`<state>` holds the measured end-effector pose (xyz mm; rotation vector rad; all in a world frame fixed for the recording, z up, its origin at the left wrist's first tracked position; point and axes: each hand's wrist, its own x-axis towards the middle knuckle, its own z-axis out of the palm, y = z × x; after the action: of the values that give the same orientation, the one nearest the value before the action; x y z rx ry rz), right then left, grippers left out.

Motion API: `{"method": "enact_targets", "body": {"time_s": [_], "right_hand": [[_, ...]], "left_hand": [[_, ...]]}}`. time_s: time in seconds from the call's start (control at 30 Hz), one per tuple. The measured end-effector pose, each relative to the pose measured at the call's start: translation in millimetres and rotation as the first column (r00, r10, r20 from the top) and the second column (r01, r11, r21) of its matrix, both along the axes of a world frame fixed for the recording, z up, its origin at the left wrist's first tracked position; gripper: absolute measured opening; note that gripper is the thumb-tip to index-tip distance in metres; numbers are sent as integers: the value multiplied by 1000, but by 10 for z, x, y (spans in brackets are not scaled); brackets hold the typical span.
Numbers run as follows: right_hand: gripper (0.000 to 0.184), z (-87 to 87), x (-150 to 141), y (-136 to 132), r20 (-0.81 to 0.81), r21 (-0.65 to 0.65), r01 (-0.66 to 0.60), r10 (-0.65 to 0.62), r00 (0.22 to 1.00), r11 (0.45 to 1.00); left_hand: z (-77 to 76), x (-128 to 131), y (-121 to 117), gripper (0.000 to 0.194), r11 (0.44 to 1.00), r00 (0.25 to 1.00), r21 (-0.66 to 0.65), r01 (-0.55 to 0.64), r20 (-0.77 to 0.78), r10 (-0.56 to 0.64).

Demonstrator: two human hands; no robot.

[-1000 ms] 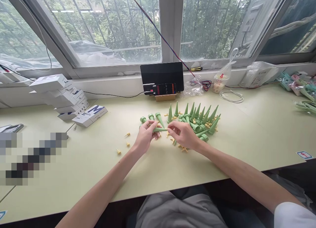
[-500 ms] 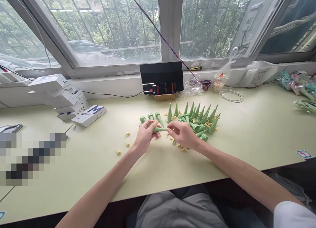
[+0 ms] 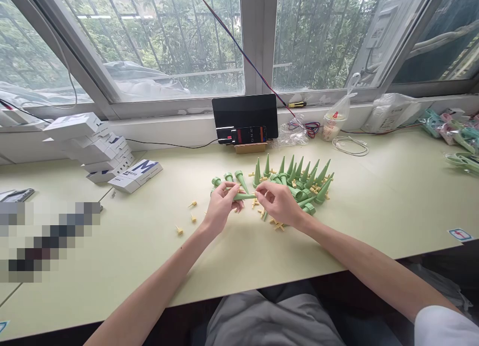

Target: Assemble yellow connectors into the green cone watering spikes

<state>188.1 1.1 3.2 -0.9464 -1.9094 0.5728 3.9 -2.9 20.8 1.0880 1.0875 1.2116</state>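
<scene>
My left hand (image 3: 220,206) is closed around a green plant-watering spike (image 3: 245,196), which lies sideways with its narrow end pointing right. At that tip, the thumb and fingers of my right hand (image 3: 280,202) are pinched together; whatever is between them is hidden. Beyond my hands lie a few loose green spikes (image 3: 240,177). To the right is a cluster of more green spikes (image 3: 324,172), several upright and others on their sides. Yellow cross-shaped pieces (image 3: 279,226) lie among and in front of them. Small yellow nozzle-like pieces (image 3: 179,230) rest left of my left hand.
A phone (image 3: 250,135) leans on a dark tablet (image 3: 245,111) by the window. White boxes (image 3: 101,146) are stacked at the left. A bagged cup (image 3: 333,124), a coiled cable (image 3: 351,145) and packaged plastic goods (image 3: 449,129) line the back right. The table edge is close to my lap.
Both hands and the held spike have shifted very slightly to the right. The pinch at the spike's tip persists, and the surrounding pieces lie as before.
</scene>
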Motion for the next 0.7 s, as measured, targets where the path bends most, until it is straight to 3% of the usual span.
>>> {"method": "enact_targets", "body": {"time_s": [0.7], "right_hand": [[8,-8,-4,-9,32,-45,-26,27,999,999]], "left_hand": [[-16,16,-27,31,999,999,12,36,-10,-36]]}}
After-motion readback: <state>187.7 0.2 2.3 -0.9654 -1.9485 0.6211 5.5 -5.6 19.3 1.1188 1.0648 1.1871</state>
